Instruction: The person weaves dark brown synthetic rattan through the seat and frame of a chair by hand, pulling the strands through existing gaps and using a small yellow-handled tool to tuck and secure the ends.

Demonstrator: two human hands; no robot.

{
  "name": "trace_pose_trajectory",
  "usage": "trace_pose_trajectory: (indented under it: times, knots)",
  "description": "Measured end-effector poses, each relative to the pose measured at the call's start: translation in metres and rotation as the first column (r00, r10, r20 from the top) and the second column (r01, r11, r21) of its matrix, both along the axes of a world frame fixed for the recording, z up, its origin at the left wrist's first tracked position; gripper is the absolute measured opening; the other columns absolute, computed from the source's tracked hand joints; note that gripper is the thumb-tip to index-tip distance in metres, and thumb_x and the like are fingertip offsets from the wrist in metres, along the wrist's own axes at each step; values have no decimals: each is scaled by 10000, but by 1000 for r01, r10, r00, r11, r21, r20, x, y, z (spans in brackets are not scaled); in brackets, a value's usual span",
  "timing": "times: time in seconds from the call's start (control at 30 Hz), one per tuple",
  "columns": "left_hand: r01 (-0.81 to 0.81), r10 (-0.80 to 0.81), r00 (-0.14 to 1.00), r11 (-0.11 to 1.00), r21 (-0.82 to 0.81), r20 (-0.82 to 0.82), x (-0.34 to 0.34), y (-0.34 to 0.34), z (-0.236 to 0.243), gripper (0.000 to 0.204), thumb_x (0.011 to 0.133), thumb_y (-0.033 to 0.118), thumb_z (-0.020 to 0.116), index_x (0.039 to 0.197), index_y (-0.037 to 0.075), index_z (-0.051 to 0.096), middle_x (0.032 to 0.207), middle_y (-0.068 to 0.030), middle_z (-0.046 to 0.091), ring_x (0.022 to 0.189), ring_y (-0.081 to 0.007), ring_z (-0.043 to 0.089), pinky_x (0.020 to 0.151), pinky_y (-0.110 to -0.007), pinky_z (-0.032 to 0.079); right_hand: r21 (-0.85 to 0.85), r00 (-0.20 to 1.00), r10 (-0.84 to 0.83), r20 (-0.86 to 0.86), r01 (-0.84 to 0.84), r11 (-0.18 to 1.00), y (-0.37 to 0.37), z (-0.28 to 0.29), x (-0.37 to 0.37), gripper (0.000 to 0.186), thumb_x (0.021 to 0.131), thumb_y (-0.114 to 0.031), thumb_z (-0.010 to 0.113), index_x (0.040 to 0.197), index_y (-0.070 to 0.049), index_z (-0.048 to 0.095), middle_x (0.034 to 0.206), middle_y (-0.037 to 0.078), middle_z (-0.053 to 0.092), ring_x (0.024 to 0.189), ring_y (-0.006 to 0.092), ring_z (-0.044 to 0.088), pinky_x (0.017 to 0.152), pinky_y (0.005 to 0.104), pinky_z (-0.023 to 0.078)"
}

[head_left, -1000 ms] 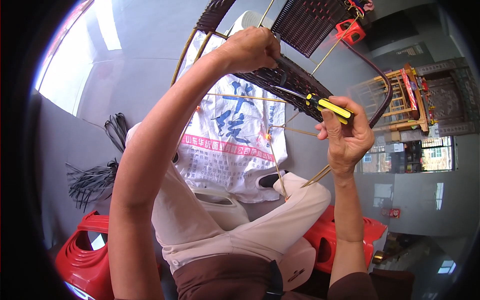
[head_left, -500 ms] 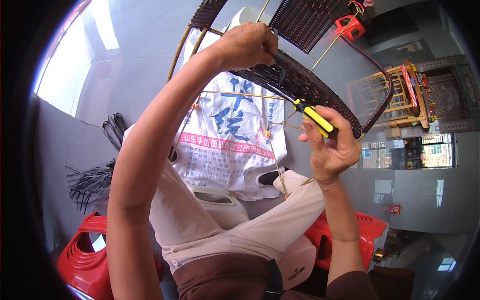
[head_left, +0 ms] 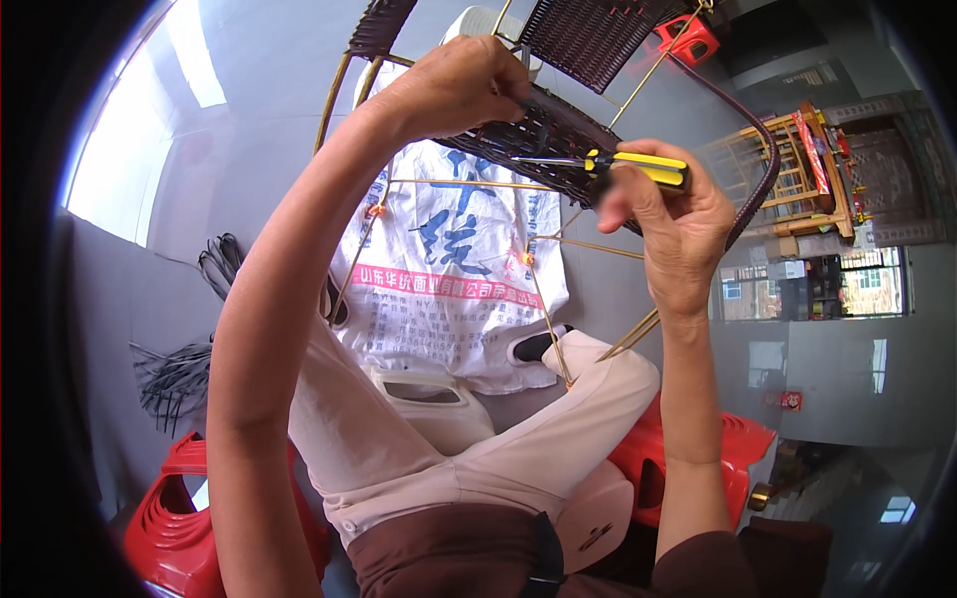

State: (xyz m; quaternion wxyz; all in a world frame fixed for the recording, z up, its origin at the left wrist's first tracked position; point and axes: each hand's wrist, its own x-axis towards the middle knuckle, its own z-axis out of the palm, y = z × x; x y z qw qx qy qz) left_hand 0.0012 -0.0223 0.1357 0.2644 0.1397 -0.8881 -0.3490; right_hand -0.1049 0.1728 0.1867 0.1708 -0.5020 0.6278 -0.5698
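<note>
A screwdriver with a yellow and black handle (head_left: 650, 167) lies in my right hand (head_left: 686, 224), its fingers closed round the handle. The thin metal shaft points left, its tip in front of a dark brown woven panel (head_left: 568, 142) of a chair. My left hand (head_left: 467, 88) is closed at the upper left edge of this panel; what its fingertips pinch is hidden. Thin gold-coloured metal rods (head_left: 469, 183) make up the chair's frame, which leans toward my legs. A second woven panel (head_left: 583, 42) sits beyond, and a curved, wrapped armrest (head_left: 763, 130) bends round on the right.
A white printed sack (head_left: 439, 319) lies on the floor under the frame. Bundles of dark strips (head_left: 174, 374) lie at the left. Red plastic stools (head_left: 174, 533) stand on both sides of me, another red stool (head_left: 688, 40) farther off. Wooden furniture (head_left: 797, 179) stands at the right.
The screwdriver has swung from slanting down to nearly level, and my right hand has risen slightly. The chair and my left hand have shifted a little to the left.
</note>
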Motion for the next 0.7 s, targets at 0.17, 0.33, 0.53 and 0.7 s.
trace_pose_trajectory:
  times: [0.17,0.33,0.53,0.7]
  knots:
    - [13,-16,998,998,-58,-64,0,-3,-6,119,762,96,693,828,10,644,792,-87,615,673,-168,604,608,-278,491,-72,730,-4,-684,-62,995,2,-8,18,277,723,-136,757,919,-3,613,762,103,643,593,171,638,550,265,515]
    - [-29,25,997,998,58,66,2,5,3,118,752,84,699,819,7,639,810,-72,615,698,-142,595,611,-268,480,149,998,-35,-55,43,988,-7,6,-1,232,814,-167,684,899,31,597,629,65,602,515,100,586,459,221,477]
    - [-14,19,993,999,46,-113,4,5,-6,105,716,50,709,792,-5,664,726,-61,619,660,-134,594,611,-260,490,116,995,34,94,-44,992,-4,0,-19,189,837,-136,649,902,34,598,605,56,589,491,82,569,460,183,454]
    - [-2,-9,1000,912,411,25,18,19,12,134,764,36,680,868,-46,666,694,-74,643,544,-94,599,508,-220,505,130,998,52,32,-56,990,4,-4,-20,203,829,-158,667,937,2,603,619,27,587,491,52,546,464,180,453]
